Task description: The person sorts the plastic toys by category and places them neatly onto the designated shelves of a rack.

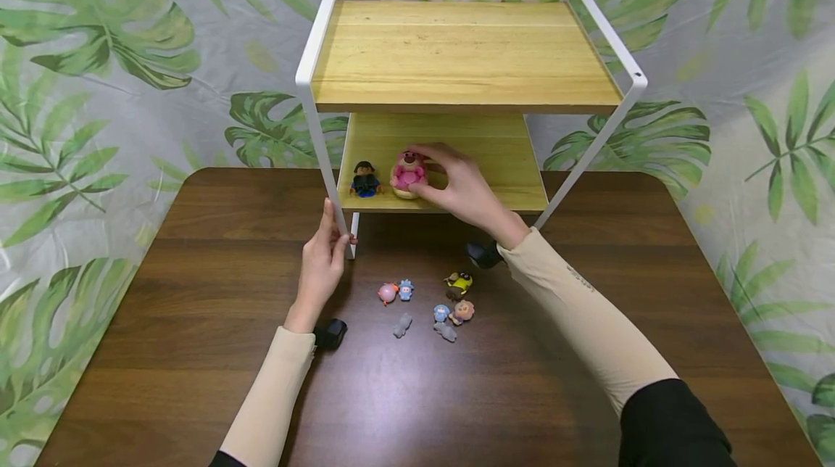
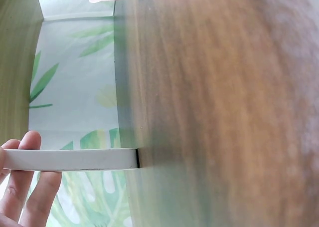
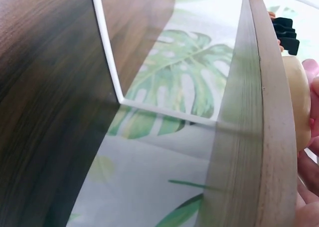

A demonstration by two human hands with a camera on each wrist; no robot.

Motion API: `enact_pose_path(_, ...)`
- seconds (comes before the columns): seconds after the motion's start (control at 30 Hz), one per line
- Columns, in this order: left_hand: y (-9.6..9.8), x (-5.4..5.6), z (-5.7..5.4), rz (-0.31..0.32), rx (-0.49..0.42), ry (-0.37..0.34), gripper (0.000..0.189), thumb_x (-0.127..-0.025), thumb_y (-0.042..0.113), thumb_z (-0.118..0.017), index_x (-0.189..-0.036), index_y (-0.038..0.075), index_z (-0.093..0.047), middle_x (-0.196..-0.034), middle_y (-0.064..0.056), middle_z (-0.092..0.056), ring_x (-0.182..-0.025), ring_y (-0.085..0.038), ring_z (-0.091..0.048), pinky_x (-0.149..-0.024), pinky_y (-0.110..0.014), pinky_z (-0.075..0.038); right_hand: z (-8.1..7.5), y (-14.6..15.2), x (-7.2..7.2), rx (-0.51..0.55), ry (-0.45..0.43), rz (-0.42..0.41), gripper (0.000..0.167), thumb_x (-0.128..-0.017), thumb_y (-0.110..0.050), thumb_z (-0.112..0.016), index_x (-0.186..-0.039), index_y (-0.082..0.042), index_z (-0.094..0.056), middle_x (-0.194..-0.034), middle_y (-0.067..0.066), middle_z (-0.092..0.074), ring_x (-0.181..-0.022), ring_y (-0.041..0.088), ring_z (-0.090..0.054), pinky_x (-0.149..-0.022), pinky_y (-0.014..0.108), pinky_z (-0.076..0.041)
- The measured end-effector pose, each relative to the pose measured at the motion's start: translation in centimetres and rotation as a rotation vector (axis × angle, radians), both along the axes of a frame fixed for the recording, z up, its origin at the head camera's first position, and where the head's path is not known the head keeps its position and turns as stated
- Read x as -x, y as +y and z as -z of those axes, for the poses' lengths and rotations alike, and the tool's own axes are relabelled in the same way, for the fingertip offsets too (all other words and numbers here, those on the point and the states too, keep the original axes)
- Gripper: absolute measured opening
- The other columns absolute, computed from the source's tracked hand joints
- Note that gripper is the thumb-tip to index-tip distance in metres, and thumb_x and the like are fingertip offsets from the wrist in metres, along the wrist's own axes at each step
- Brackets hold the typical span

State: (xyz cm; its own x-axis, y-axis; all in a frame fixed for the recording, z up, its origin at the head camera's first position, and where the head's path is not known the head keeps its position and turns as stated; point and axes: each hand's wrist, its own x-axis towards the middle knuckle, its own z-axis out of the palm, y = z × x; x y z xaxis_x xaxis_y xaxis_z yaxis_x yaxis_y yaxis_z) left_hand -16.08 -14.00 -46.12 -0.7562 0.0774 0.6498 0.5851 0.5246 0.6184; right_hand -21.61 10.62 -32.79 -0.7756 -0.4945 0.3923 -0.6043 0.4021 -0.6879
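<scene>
Right hand [image 1: 466, 191] pinching a pink bear [image 1: 409, 172] at the front of the lower shelf [image 1: 499, 170].
Thumb and fingers are clamped on the bear; whether its pale base [image 3: 296, 105] rests on the shelf or just above, I cannot tell. Just left of that grip is a dark-haired doll [image 1: 365, 180]. Farther left and lower, the left hand [image 1: 321, 264] is closed round a white leg [image 1: 326, 155], apparently as a brace. Below the grip, nearer the person, small toys [image 1: 402, 325] lie on the table [image 1: 196, 307]. The step in hand looks like standing the bear beside the doll; the next move calls for a settled base, then fingers parted gently and drawn back without tipping it.
</scene>
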Motion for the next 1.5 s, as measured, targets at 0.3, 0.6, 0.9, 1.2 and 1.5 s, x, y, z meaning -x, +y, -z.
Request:
enact_pose_path(0.3,0.05,-0.08,0.02,0.000,0.006,0.005,0.103,-0.089,-0.012,-0.058,-0.149,0.052,-0.005,-0.081,-0.019,-0.059,-0.072,-0.031,-0.065,-0.062,-0.045,-0.052,0.34,-0.13,0.46,-0.016,-0.012,0.000,0.051,-0.086,-0.007,-0.071,-0.132,0.004,-0.052,-0.124,0.019,-0.054,-0.114,0.029,-0.054,-0.095,0.030,-0.045)
enact_pose_path(0.6,0.01,-0.01,0.07,-0.001,0.002,0.009,0.102,-0.089,-0.011,-0.059,-0.149,0.052,-0.005,-0.080,-0.019,-0.059,-0.072,-0.031,-0.065,-0.063,-0.045,-0.053,0.54,-0.15,0.75,-0.032,-0.020,0.003,0.050,-0.087,-0.008,-0.070,-0.133,0.004,-0.052,-0.125,0.019,-0.053,-0.114,0.029,-0.055,-0.096,0.031,-0.045)
enact_pose_path(0.9,0.01,0.00,0.17,-0.004,0.008,0.016,0.101,-0.089,-0.011,-0.059,-0.150,0.051,-0.005,-0.080,-0.019,-0.059,-0.071,-0.031,-0.065,-0.062,-0.045,-0.053,0.54,-0.17,0.78,-0.050,-0.030,0.007,0.048,-0.089,-0.011,-0.068,-0.133,0.003,-0.052,-0.124,0.019,-0.054,-0.112,0.029,-0.057,-0.094,0.031,-0.046)
enact_pose_path(1.2,-0.02,0.04,0.17,0.006,-0.003,0.011,0.101,-0.090,-0.011,-0.058,-0.150,0.051,-0.006,-0.081,-0.019,-0.059,-0.072,-0.031,-0.065,-0.063,-0.045,-0.053,0.42,-0.18,0.65,-0.046,-0.070,0.005,0.050,-0.090,-0.011,-0.067,-0.136,0.001,-0.050,-0.127,0.018,-0.053,-0.114,0.029,-0.056,-0.095,0.030,-0.045)
enact_pose_path(1.5,-0.06,0.07,0.20,0.003,-0.006,0.007,0.102,-0.089,-0.012,-0.058,-0.149,0.052,-0.006,-0.080,-0.019,-0.059,-0.072,-0.031,-0.065,-0.064,-0.045,-0.053,0.69,0.11,0.44,-0.008,-0.055,-0.003,0.050,-0.090,-0.010,-0.067,-0.135,0.003,-0.050,-0.129,0.019,-0.052,-0.117,0.030,-0.055,-0.096,0.030,-0.044)
